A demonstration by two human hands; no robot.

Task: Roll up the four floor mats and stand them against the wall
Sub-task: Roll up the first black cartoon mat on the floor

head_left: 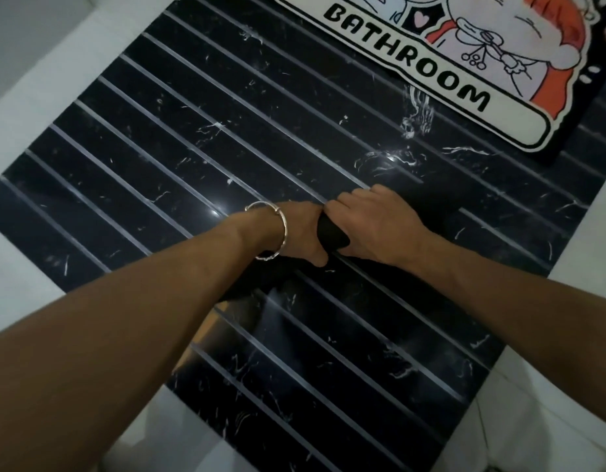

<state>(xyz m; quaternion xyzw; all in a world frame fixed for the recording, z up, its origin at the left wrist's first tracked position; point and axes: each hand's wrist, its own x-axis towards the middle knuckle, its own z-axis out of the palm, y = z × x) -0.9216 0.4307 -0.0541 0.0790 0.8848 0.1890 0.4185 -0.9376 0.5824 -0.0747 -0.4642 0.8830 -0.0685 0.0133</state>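
Note:
A dark rolled mat [330,237] shows as a black end between both hands at the middle of the view; its body runs down and left under my left wrist. My left hand [303,233], with a silver bangle on the wrist, grips the roll from the left. My right hand [374,226] grips it from the right, fingers curled over the top. A flat mat [441,63] with a cartoon figure and the word BATHROOM lies at the top right, partly cut off by the frame.
Below the hands is a glossy black marble floor [179,137] with thin pale stripes. White surfaces border it on the left [29,80] and at the lower right [567,386].

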